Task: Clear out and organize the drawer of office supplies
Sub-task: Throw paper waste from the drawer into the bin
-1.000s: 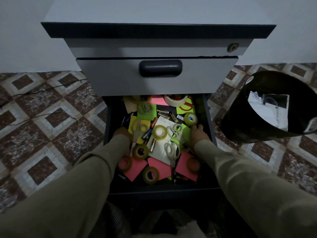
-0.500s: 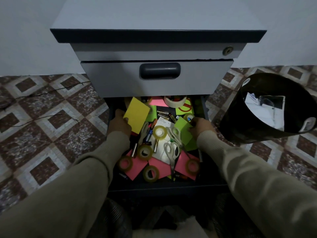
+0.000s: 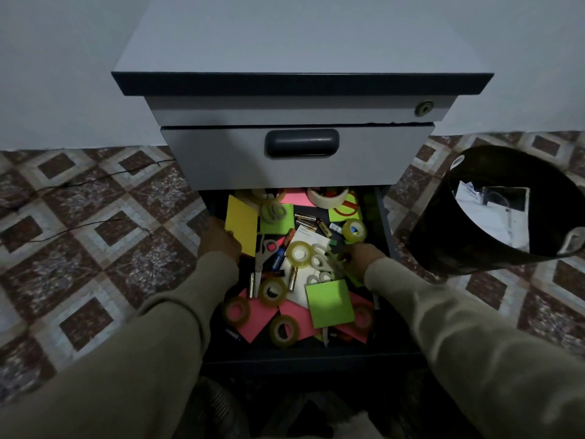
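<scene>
The bottom drawer (image 3: 300, 356) stands pulled out, full of loose office supplies. My left hand (image 3: 218, 240) grips a yellow sticky pad (image 3: 241, 226) at the drawer's left side, tilted up on its edge. My right hand (image 3: 361, 259) is at the right side, its fingertips on the handles of white scissors (image 3: 319, 261); what it holds is hidden. A green sticky pad (image 3: 330, 302) lies flat near the front. Several clear tape rolls (image 3: 272, 289), pink notes (image 3: 259, 318), batteries (image 3: 308, 220), grey scissors (image 3: 261, 258) and a masking tape roll (image 3: 327, 198) are scattered around.
The shut upper drawer (image 3: 297, 156) of the grey cabinet overhangs the back of the open drawer. A black bin (image 3: 443, 236) with papers inside stands on the tiled floor to the right. Thin cables (image 3: 95, 182) run over the floor on the left.
The green pad that my right hand held up now lies flat at the drawer's front, and that hand has dropped back among the scissors. My left hand still holds the yellow pad.
</scene>
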